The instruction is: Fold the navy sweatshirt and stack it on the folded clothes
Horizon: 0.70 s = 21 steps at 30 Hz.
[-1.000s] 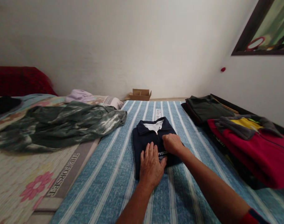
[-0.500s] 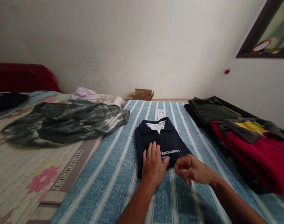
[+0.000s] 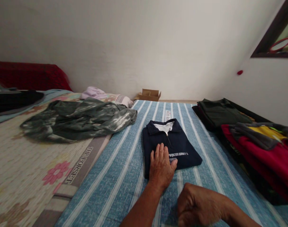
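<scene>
A folded navy half-zip top (image 3: 174, 143), with a white lining at its collar and white lettering across the chest, lies face up on the blue striped sheet (image 3: 115, 164). Flat on the lower left of its front rests my left hand (image 3: 161, 165), fingers stretched out. Nearer to me, apart from the garment and low over the sheet, my right hand (image 3: 198, 203) is curled closed. Its fingertips are turned down and partly hidden, so anything inside them does not show.
On the left, a crumpled grey-green garment (image 3: 80, 119) lies over a floral bedcover (image 3: 23, 164). Folded clothes are stacked at right, with a red and grey jacket (image 3: 260, 151) and dark green clothing (image 3: 224, 112). A cardboard box (image 3: 148, 95) stands by the wall.
My right hand has drawn back toward me from the top's lower right corner, and its fingers have curled in. My left hand stays flat on the top. The view has shifted slightly left.
</scene>
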Tool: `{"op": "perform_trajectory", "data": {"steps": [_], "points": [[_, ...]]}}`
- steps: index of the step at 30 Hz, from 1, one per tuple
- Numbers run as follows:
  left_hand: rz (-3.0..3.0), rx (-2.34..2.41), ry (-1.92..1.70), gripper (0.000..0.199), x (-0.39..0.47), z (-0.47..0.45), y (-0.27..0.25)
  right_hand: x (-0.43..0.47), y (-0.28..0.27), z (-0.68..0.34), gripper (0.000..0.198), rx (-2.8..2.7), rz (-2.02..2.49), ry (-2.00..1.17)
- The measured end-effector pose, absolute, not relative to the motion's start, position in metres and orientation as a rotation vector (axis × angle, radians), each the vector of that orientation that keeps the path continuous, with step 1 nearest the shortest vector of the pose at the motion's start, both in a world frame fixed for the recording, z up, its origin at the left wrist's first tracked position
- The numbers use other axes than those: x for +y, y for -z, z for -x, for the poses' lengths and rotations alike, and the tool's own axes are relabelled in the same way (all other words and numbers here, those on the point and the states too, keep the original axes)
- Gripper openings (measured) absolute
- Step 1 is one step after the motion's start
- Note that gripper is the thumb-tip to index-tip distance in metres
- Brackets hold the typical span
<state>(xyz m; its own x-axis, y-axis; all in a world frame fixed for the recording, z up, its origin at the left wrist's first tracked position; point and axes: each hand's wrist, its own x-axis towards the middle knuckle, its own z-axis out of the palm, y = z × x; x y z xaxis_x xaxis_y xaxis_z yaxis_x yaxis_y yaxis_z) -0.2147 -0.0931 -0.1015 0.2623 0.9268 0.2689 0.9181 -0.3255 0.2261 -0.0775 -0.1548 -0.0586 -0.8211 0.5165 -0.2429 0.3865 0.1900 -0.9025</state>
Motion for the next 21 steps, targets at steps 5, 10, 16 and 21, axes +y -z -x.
{"op": "perform_trajectory", "data": {"steps": [5, 10, 16, 21], "points": [[-2.453, 1.808, -0.535, 0.06, -0.093, 0.214, 0.104, -0.145, 0.057, 0.088, 0.023, -2.333, 0.902, -1.639], [-2.449, 1.812, -0.526, 0.061, -0.092, 0.213, 0.104, -0.141, 0.055, 0.098, 0.038, -2.283, 0.926, -1.571], [-2.45, 1.817, -0.534, 0.06, -0.092, 0.213, 0.101, -0.153, 0.061, 0.103, 0.02, -2.312, 0.727, -1.812], [-2.484, 1.826, -0.551, 0.058, -0.09, 0.214, 0.102, -0.151, 0.064, 0.098, 0.035, -2.219, 0.836, -1.7]]}}
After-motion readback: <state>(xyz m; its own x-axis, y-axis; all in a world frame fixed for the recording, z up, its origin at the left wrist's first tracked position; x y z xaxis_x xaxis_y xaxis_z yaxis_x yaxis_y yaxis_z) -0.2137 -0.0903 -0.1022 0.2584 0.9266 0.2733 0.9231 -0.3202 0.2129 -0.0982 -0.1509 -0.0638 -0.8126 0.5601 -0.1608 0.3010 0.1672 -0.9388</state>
